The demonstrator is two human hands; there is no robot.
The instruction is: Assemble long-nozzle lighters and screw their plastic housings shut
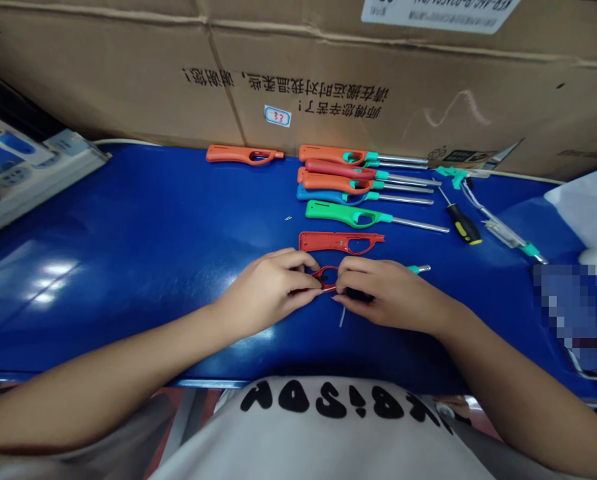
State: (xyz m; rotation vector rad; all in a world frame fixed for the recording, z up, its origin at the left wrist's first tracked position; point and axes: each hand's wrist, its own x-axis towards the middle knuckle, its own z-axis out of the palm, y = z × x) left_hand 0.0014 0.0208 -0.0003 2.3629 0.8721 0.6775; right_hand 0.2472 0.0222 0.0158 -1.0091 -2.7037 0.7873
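My left hand pinches a red lighter handle shell from the left, with most of the shell hidden by the fingers. From the other side, my right hand closes on the same shell, thumb and fingers pressed in. A dark part shows under the right fingers; its kind is unclear. Below them hangs a thin whitish tube. Beyond the right hand a teal collar with a short metal tip sticks out. Just above my hands lies a red half shell, its inner side up.
Several utility lighters, including a green one, lie stacked in a row. An orange handle rests left of them. Rightward are a black-yellow screwdriver and a lighter's inner assembly. A cardboard box walls off the back of the blue table.
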